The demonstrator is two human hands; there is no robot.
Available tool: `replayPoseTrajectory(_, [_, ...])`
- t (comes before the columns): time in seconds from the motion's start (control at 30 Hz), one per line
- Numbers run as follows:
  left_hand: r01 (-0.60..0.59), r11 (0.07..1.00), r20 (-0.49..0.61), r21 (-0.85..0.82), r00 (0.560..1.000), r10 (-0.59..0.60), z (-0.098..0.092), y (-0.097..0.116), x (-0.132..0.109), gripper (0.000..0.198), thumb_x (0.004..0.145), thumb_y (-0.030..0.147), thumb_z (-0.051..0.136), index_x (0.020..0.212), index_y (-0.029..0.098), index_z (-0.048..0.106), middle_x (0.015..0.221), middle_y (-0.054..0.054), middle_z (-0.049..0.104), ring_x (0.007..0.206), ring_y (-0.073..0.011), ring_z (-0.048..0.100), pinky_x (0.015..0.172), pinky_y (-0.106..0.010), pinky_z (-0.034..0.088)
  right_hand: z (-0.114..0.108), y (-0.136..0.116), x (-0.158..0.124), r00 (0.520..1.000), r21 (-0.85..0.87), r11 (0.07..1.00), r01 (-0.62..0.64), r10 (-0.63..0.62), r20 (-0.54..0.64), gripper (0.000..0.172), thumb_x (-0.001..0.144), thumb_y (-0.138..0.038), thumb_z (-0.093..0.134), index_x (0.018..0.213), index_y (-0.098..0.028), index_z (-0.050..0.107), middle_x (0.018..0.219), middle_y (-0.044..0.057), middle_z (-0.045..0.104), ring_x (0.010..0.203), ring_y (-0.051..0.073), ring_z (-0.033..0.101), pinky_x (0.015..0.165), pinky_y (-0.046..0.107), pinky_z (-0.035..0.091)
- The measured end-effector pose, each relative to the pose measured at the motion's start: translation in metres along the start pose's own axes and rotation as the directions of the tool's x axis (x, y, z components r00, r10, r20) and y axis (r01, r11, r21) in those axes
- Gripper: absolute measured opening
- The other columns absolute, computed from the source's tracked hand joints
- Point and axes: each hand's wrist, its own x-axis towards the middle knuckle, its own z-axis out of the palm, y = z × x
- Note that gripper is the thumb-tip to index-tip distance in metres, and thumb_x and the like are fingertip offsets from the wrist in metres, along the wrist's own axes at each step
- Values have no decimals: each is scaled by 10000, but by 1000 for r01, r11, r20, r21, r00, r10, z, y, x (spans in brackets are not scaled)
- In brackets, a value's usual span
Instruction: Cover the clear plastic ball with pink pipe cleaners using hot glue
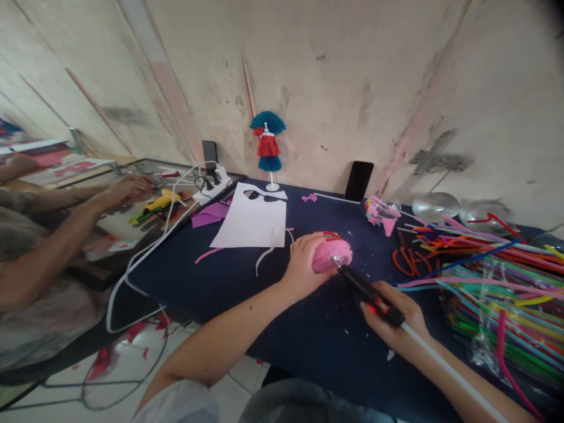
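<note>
My left hand (304, 264) is wrapped round a rounded pink object (324, 256) with a bit of red and yellow along its top; its exact kind I cannot make out. In my right hand (399, 314) is a black glue gun (368, 294) with a small red light glowing on its side. A white glue stick (440, 364) runs out of its rear end over my forearm. The gun's nozzle (337, 260) meets the near side of the pink object, or lies just in front of it.
White paper (253, 217) with sunglasses lies on the dark blue table (317, 341). Behind are a doll-like paper figure (268, 147) and a phone (359, 181). Scissors (409, 261) and colourful pipe cleaners (497, 317) lie right. A co-worker's arm (66, 229) is left, near a white cable (132, 258).
</note>
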Motion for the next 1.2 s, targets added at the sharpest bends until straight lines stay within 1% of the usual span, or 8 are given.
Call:
replayPoseTrajectory(0.1, [13, 1000, 3, -2, 1000, -13, -1, -1, 1, 637, 607, 352, 787, 1136, 213, 461, 1189, -105, 574, 1130, -285, 509, 957, -485, 392, 0, 1, 0, 1000, 2, 1000, 9, -9, -14, 42, 769, -242, 571, 781, -221, 538, 626, -14, 588, 499, 116, 568, 491, 220, 452])
replayPoseTrajectory(0.2, [-1, 1000, 16, 3, 1000, 1, -1, -1, 2, 642, 603, 322, 788, 1142, 214, 456, 1187, -97, 580, 1126, -279, 513, 961, -479, 390, 1, 1, 1, 1000, 2, 1000, 20, -20, -8, 42, 780, -243, 560, 769, -221, 527, 600, -20, 569, 484, 113, 562, 476, 216, 444])
replayPoseTrajectory(0.3, [-19, 1000, 21, 14, 1000, 19, -1, -1, 2, 656, 598, 301, 787, 1153, 211, 449, 1185, -98, 581, 1125, -280, 512, 959, -480, 387, 2, 2, 1, 1000, -10, 1000, 23, -23, -2, 54, 785, -258, 558, 761, -224, 524, 602, -18, 574, 498, 120, 571, 491, 221, 449])
replayPoseTrajectory(0.57, [5, 1000, 54, 11, 999, -6, -1, 0, 2, 662, 597, 288, 777, 1167, 227, 447, 1200, -93, 574, 1138, -292, 502, 960, -491, 375, 4, 4, 0, 1000, -28, 1000, -4, 4, 14, 73, 776, -255, 565, 724, -226, 522, 584, -24, 564, 482, 108, 545, 479, 218, 423])
replayPoseTrajectory(0.73, [-6, 1000, 47, 2, 999, 6, -1, -1, 1, 673, 591, 301, 787, 1165, 222, 445, 1205, -103, 568, 1134, -293, 501, 964, -499, 372, 3, 2, 1, 1000, -25, 1000, 15, -15, -6, 82, 778, -246, 562, 718, -225, 510, 566, -34, 542, 467, 99, 531, 467, 211, 412])
replayPoseTrajectory(0.9, [10, 1000, 56, 8, 998, -10, -1, 0, 2, 671, 596, 293, 782, 1175, 237, 447, 1203, -93, 569, 1137, -296, 501, 954, -502, 380, 4, 2, 1, 1000, -38, 999, 16, -16, -3, 99, 783, -250, 555, 702, -220, 507, 560, -34, 533, 453, 95, 513, 454, 211, 399])
replayPoseTrajectory(1.07, [-15, 1000, 50, 2, 999, 15, -2, 0, 2, 681, 585, 277, 793, 1170, 227, 449, 1198, -92, 574, 1133, -295, 503, 953, -502, 386, 5, 3, 2, 1000, -38, 999, 23, -23, -2, 125, 780, -245, 562, 685, -221, 485, 548, -44, 507, 440, 86, 492, 446, 204, 386])
replayPoseTrajectory(1.2, [-1, 1000, 49, 9, 999, 1, -2, 0, 2, 670, 599, 303, 790, 1170, 235, 445, 1201, -97, 567, 1138, -299, 504, 957, -511, 384, 3, 2, 3, 1000, -30, 1000, -6, 6, 4, 158, 783, -260, 553, 656, -226, 466, 542, -42, 498, 424, 83, 464, 429, 207, 369])
